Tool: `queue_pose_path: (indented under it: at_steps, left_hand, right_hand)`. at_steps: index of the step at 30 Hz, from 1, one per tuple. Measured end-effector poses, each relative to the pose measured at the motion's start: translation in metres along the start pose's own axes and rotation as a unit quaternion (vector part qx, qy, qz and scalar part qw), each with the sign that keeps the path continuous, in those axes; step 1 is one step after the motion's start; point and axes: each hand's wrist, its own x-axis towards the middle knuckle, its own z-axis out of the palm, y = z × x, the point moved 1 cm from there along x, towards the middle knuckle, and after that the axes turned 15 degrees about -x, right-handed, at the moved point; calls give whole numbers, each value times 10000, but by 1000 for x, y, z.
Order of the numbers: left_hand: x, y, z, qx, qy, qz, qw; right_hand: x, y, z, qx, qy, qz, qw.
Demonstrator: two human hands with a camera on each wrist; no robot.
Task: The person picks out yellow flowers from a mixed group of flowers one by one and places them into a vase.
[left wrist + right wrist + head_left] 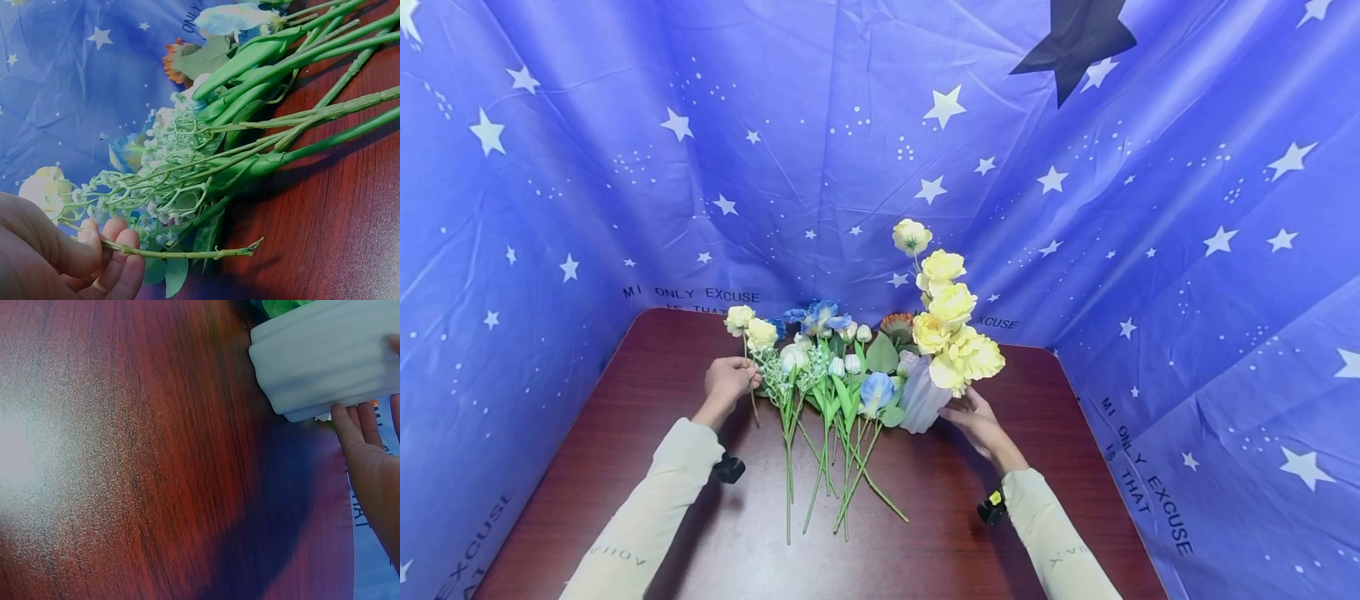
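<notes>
My left hand (pixel 728 385) pinches the thin stem (pixel 187 254) of a pale yellow flower sprig (pixel 740 319) between thumb and fingers, its bare cut end pointing toward me. At the right, a white fluted vase (pixel 923 402) leans to one side with several large yellow flowers (pixel 952 304) rising from its mouth. My right hand (pixel 979 425) holds that vase from its right side; in the right wrist view the fingers (pixel 351 428) lie along its lower edge and partly behind it.
Between the hands lie loose artificial flowers: white tulips (pixel 852 363), blue irises (pixel 876 393) and pale small-blossomed sprigs (pixel 770 367), stems toward me. An orange flower (pixel 896 325) lies behind. The dark red wooden table (pixel 737 558) meets a blue star-printed curtain (pixel 820 167) at back and sides.
</notes>
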Motion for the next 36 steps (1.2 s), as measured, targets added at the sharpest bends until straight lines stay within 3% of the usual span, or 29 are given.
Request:
queue_pose_path:
  at_steps: [9,15,19,26,32,36]
  left_hand:
    - [-1,-2,2,22,-23,371,9993]
    - [-4,1,5,-172,210,838,9961]
    - [-5,4,6,-207,322,932,9949]
    - [-4,9,7,235,446,1024,9935]
    - [-6,14,10,251,318,1178,9922]
    - [-5,16,13,-77,10,1176,9930]
  right_hand:
    - [-1,-1,2,-13,18,17,10000]
    - [-1,-2,2,8,10,-16,10000]
    - [-1,-2,2,12,27,14,10000]
    - [-1,-2,2,34,61,94,9999]
    - [-2,-2,2,14,48,89,9999]
    - [-2,-2,2,-16,29,75,10000]
